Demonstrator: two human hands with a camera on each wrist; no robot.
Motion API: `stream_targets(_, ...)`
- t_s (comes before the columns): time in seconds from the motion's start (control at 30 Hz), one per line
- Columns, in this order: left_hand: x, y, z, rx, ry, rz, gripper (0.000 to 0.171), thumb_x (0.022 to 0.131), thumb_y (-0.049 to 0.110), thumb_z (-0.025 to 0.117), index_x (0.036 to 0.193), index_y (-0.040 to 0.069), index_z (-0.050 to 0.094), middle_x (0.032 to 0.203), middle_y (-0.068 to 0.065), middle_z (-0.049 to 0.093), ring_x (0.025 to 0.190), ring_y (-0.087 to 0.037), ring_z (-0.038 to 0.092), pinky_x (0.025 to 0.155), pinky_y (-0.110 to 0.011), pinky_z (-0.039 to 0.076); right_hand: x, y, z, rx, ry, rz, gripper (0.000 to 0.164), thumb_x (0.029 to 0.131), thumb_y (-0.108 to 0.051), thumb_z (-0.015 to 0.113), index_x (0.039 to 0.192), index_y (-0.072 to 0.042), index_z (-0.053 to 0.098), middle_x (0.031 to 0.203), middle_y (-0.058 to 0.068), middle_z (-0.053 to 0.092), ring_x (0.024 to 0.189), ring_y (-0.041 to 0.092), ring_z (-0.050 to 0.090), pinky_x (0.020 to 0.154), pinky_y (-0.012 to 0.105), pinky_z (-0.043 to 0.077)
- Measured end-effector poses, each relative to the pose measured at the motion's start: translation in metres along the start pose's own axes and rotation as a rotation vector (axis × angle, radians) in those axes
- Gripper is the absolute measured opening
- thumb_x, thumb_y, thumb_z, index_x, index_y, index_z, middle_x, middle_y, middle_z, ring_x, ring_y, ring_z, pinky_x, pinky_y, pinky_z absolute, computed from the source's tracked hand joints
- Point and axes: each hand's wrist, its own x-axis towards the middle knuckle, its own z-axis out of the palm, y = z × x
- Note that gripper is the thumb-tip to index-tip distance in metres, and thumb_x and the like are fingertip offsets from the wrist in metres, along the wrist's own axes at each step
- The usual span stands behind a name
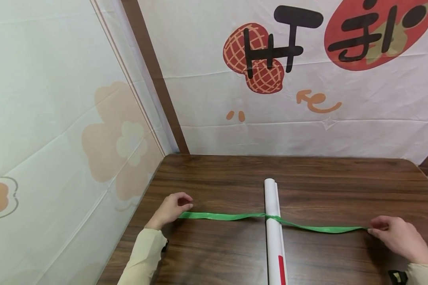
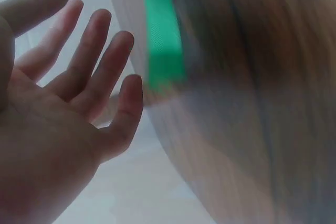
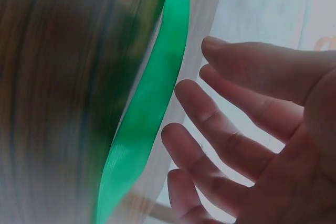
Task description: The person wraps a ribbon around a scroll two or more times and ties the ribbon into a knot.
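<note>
A long white paper roll (image 1: 272, 231), with a red strip near its lower end, lies lengthwise on the table. A green ribbon (image 1: 221, 216) is wound round its middle and gathers in a crossing or knot on top, its two tails stretched out to either side. Beside the left tail's end is my left hand (image 1: 171, 209); in the left wrist view its fingers are spread and apart from the ribbon (image 2: 163, 35). My right hand (image 1: 399, 235) hovers at the right tail's end, and the right wrist view has its fingers loosely bent beside the ribbon (image 3: 147, 108), holding nothing.
The wood-grain table (image 1: 214, 178) has rounded far corners. Behind it hangs a white printed cloth (image 1: 199, 79) with red and black figures, and another cloth (image 1: 50, 118) with flower prints borders the left side. A brown post (image 1: 155, 75) stands at the back left corner.
</note>
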Motion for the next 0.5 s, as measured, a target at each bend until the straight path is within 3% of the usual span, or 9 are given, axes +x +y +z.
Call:
stream_targets(0.33,0.019,0.061,0.047,-0.042,-0.095,0.216,0.018,0.094,0.021,0.064,0.105,0.008,0.069,0.092,-0.003,0.06,0.078,-0.011,0.05,0.069,-0.024,0.044,0.015,-0.058,0.014,0.108,-0.09,-0.099,0.031,0.089,-0.024,0.067,0.107,0.001,0.069,0.095,0.014,0.071,0.081,0.024,0.066,0.064,0.041,0.052)
stream_targets(0.5,0.024,0.088,0.074,-0.019,-0.189,0.239,0.03,0.093,0.029,0.065,0.113,0.006,0.067,0.092,-0.007,0.051,0.077,-0.013,0.042,0.068,-0.025,0.038,0.018,-0.091,0.03,0.133,-0.09,-0.188,0.028,0.086,-0.025,0.071,0.104,-0.004,0.071,0.098,0.01,0.071,0.081,0.019,0.064,0.066,0.038,0.052)
